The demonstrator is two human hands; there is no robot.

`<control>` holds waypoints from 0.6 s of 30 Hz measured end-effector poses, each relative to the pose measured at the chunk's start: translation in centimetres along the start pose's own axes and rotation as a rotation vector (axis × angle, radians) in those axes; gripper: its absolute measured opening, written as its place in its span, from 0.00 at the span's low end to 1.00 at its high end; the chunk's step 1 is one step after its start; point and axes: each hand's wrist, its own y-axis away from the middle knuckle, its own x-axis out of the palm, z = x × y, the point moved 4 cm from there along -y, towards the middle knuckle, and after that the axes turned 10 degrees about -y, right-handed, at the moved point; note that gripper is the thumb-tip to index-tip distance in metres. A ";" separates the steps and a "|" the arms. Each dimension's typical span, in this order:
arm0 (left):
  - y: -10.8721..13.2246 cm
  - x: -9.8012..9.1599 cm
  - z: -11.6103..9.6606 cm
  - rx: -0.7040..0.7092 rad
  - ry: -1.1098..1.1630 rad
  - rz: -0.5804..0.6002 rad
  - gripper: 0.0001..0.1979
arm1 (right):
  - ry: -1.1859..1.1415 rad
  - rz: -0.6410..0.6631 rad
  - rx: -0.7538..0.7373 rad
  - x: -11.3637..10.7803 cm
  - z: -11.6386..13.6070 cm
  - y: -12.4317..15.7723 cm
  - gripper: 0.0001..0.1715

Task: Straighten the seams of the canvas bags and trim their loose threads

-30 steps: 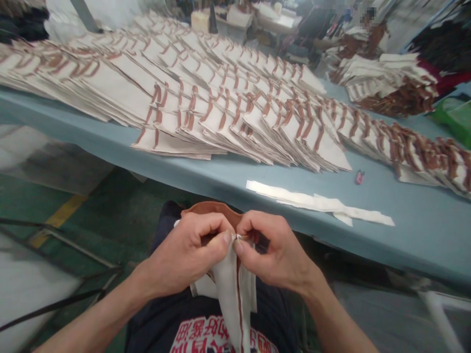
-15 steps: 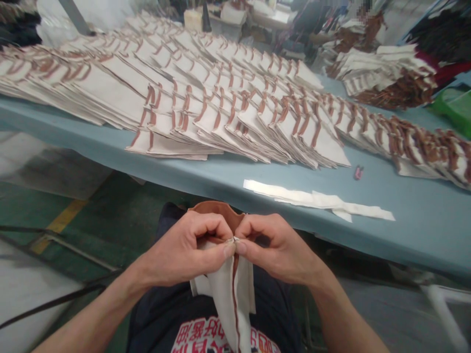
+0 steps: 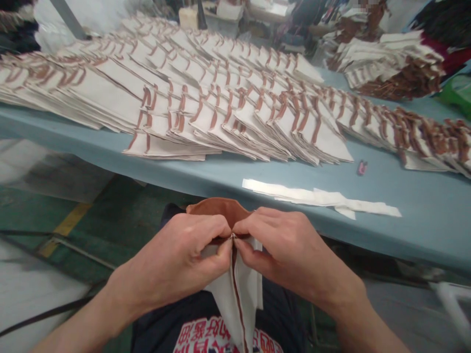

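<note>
A cream and brown fabric piece [image 3: 222, 289] hangs in front of my body, with a dark brown seam running down its middle. My left hand [image 3: 187, 250] pinches its upper edge between thumb and forefinger from the left. From the right, my right hand [image 3: 283, 245] pinches the same edge, and the fingertips of both hands meet at the seam. Behind my fingers a brown flap [image 3: 217, 210] of the piece shows. What lies right between the fingertips is too small to make out.
A blue-covered table [image 3: 206, 174] stretches ahead, bearing overlapping rows of cream pieces with brown trim [image 3: 224, 117]. Near its front edge lie white fabric strips [image 3: 312, 197] and a small pink tool or clip [image 3: 362, 167]. A further pile [image 3: 393, 66] sits at the back right.
Both hands stay pinched at the seam, but their wrists have lifted and the fingers have rolled inward. The brown flap shows a little more. The view has shifted slightly.
</note>
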 end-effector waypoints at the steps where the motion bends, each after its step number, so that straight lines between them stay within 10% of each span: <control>1: 0.2 0.0 -0.3 -0.003 -0.011 0.006 0.10 | 0.020 0.014 0.000 -0.1 0.1 0.0 0.11; 7: 0.4 0.5 -0.8 -0.122 0.130 -0.059 0.12 | -0.125 -0.098 0.155 0.8 0.2 0.1 0.09; 14: 1.8 5.1 2.9 -0.519 1.072 0.181 0.12 | -0.805 -0.123 0.382 3.8 -2.2 0.6 0.09; 18: 2.2 5.3 3.5 -0.495 1.103 0.192 0.14 | -0.784 -0.060 0.334 3.6 -2.8 0.8 0.07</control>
